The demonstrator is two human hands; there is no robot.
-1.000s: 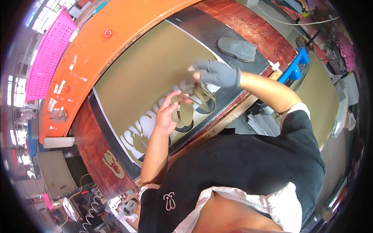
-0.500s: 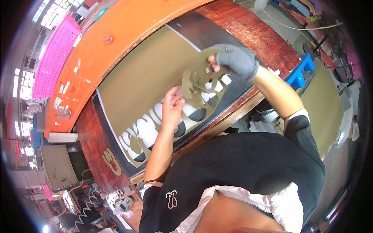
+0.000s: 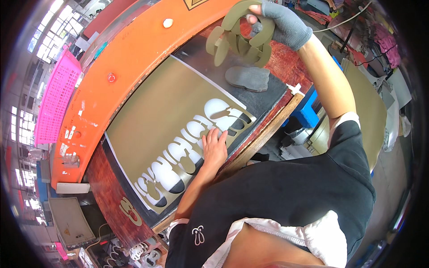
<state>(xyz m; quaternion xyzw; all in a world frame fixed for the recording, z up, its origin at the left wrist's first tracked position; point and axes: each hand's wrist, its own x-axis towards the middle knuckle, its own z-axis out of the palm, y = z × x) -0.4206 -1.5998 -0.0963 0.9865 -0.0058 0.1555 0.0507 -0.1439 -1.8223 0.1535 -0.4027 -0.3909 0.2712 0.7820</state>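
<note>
An olive sheet (image 3: 161, 102), edged in white, lies on the dark cutting board (image 3: 196, 53); curved cut-outs along its near side show white and black beneath. My bare left hand (image 3: 215, 149) rests on the sheet beside these openings, fingers outstretched and holding nothing. Raised at the far right, my right hand (image 3: 288, 27) wears a grey fingerless glove. It grips a loose cluster of olive cut pieces (image 3: 239, 42), which hang over the board's far right end. Below them lies a dark grey, rounded flat block (image 3: 247, 78), whose kind I cannot tell.
An orange machine beam (image 3: 138, 62) with a red button (image 3: 111, 77) spans the far side. Beyond it stands a pink basket (image 3: 58, 100). One olive cut piece (image 3: 131, 212) lies on the red wooden table at left. A blue bracket (image 3: 307, 111) sits by the right edge.
My right hand has lifted the cut pieces away from the sheet, up and to the far right, uncovering the grey block. My left hand has flattened onto the sheet, and the view has shifted.
</note>
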